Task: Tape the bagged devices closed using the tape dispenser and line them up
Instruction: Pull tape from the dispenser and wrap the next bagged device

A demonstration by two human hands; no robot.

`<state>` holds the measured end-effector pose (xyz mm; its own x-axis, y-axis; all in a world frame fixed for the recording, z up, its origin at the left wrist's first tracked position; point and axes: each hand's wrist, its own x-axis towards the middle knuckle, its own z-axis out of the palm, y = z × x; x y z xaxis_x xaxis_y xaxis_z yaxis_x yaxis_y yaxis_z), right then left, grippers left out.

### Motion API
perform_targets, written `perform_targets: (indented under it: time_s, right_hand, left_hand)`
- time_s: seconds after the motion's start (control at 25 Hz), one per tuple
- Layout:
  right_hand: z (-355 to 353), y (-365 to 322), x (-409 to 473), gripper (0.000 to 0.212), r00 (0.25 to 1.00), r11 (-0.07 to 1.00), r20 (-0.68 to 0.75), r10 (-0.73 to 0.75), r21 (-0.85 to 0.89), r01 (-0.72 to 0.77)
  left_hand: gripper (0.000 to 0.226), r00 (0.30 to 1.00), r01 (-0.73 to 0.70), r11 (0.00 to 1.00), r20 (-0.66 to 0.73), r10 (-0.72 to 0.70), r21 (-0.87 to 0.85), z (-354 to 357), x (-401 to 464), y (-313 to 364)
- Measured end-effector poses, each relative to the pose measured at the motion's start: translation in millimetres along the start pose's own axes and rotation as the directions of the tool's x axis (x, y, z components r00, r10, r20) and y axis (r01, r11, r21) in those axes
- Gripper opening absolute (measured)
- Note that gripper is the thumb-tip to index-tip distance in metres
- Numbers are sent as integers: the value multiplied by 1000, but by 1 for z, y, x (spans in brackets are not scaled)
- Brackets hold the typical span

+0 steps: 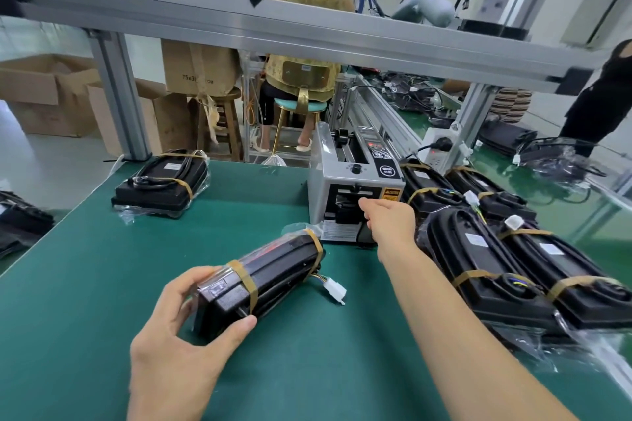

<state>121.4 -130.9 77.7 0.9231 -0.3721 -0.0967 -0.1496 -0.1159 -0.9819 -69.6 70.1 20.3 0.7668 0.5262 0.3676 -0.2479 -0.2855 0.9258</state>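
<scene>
Green bench mat | left hand grips bagged device near front edge | right hand at tape dispenser mouth, fingertips hidden, grip unclear | taped devices right, partly cropped

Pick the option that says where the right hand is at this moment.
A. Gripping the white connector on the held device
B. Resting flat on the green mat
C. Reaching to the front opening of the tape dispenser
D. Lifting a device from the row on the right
C: the right hand is stretched out to the front opening of the tape dispenser, while the left hand holds the bagged device.
</scene>
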Motion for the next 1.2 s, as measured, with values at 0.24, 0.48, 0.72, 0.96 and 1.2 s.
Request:
perform_targets:
  time_s: [0.24, 0.48, 0.72, 0.96, 1.2]
  right_hand:
    - [16, 1, 3, 9, 987, 991, -126, 103, 101, -90]
    - [24, -15, -9, 28, 958, 932, -123, 261, 289, -217]
    - [3, -30, -136, 8, 756, 978, 623, -202, 175, 116]
    - [0, -6, -170, 17, 730, 958, 634, -255, 65, 278]
    - [4, -2, -175, 15, 745, 947, 611, -268, 28, 319]
  left_hand:
    - [77, 1000, 18, 1000, 10, -19, 11, 0, -3, 1]
    - [69, 1000, 6, 1000, 21, -6, 10, 0, -4, 17]
    - [67, 1000, -16, 998, -1, 16, 53, 3, -9, 24]
    - [64, 1000, 1, 997, -16, 0, 77, 5, -15, 29]
    - [64, 1000, 12, 994, -25, -10, 108, 6, -17, 32]
